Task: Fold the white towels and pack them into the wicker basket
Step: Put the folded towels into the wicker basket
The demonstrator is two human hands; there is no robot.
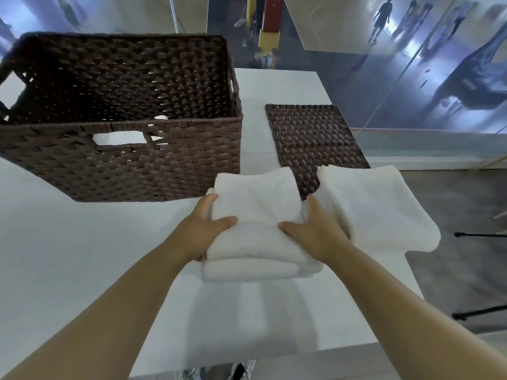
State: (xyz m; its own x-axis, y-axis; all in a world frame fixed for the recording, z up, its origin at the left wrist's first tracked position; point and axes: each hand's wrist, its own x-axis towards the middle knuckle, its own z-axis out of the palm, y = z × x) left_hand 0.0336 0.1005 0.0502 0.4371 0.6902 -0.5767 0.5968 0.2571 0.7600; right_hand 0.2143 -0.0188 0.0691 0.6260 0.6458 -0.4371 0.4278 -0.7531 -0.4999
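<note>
A folded white towel (258, 231) is held above the white table (68, 256), lifted off its surface. My left hand (204, 229) grips its left side and my right hand (315, 231) grips its right side, thumbs on top. A second folded white towel (378, 209) lies to the right, at the table's right edge. The dark brown wicker basket (123, 165) stands at the back left, its open top facing me. Something white shows through its front handle hole.
A flat brown wicker lid (312, 135) lies on the table right of the basket, partly under both towels. The table's right edge drops to the floor, where black tripod legs (480, 314) stand. A glass wall runs behind.
</note>
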